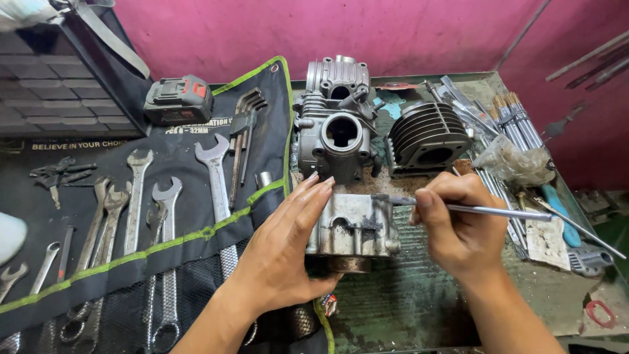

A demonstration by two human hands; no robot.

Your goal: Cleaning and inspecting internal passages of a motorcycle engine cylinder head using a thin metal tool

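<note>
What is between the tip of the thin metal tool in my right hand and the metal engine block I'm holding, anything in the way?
Nothing visible. The right hand holds the thin metal tool with its tip already at the top edge of the metal engine block. The left hand steadies the block's left side, clear of the tip.

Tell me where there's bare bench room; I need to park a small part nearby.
Free: the green bench top in front of the metal block, between both forearms. Crowded: the wrench roll on the left, and the rods and brushes on the right.
</note>
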